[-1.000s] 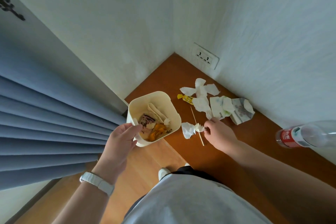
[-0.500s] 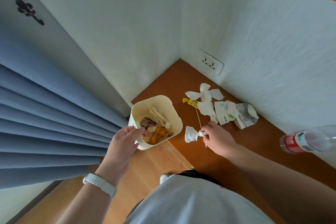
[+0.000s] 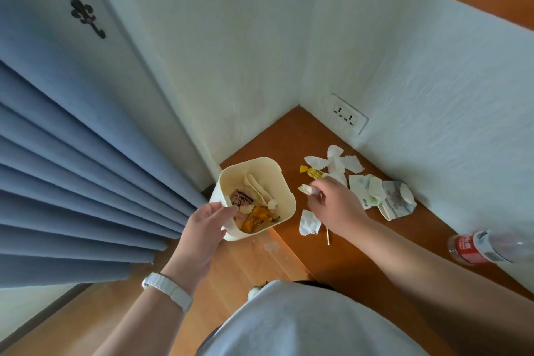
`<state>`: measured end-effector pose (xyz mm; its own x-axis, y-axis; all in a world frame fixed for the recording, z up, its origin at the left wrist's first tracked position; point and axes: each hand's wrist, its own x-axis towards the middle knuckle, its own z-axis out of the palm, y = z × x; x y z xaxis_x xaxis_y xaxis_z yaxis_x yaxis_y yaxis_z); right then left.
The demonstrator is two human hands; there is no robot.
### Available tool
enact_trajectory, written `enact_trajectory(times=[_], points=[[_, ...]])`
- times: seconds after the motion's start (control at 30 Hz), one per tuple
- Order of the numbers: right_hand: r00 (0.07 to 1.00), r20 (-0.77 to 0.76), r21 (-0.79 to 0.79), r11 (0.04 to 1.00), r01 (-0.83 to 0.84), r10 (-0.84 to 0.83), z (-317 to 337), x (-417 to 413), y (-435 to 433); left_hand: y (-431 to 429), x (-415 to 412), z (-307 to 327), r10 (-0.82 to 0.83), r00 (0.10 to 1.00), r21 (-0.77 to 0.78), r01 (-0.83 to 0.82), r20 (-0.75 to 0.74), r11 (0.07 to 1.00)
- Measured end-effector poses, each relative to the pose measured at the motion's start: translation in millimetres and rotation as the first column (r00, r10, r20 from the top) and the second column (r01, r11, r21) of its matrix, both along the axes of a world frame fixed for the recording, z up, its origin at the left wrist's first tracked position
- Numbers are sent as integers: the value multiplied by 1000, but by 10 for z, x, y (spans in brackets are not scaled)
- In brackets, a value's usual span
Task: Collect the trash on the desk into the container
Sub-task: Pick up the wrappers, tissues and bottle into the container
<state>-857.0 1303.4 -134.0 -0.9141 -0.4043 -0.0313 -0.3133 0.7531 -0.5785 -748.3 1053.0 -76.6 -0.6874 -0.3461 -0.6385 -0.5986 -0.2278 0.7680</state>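
Note:
My left hand (image 3: 203,231) grips the near rim of a cream bin (image 3: 284,182), held at the desk's left edge; wrappers and orange peel lie inside it. My right hand (image 3: 336,205) hovers just right of the bin, pinching a small white paper scrap (image 3: 306,189). Under it on the brown desk (image 3: 289,136) lie a crumpled tissue (image 3: 309,222) and a thin wooden stick (image 3: 328,237). Farther back sit torn tissues (image 3: 336,160), a yellow wrapper (image 3: 310,172) and crumpled printed packets (image 3: 390,199).
A plastic bottle with a red label (image 3: 488,246) lies at the desk's right. White walls with a socket (image 3: 345,115) close the desk corner. Blue curtains (image 3: 72,182) hang at the left over a wooden floor (image 3: 231,277).
My right hand has lifted the small paper scrap off the desk and carried it up toward the bin. The stick and the crumpled tissue stay on the desk. The view tilted upward.

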Motion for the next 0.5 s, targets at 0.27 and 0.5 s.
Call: enact_trajectory(times=[0.27, 0.5], points=[[920, -64, -6, 921, -388, 387, 473, 29, -680, -61, 29, -1, -14, 1000, 20, 14, -18, 1000], [877, -71, 16, 880, -476, 475, 534, 68, -856, -143, 106, -60, -23, 999, -3, 23, -43, 1000]])
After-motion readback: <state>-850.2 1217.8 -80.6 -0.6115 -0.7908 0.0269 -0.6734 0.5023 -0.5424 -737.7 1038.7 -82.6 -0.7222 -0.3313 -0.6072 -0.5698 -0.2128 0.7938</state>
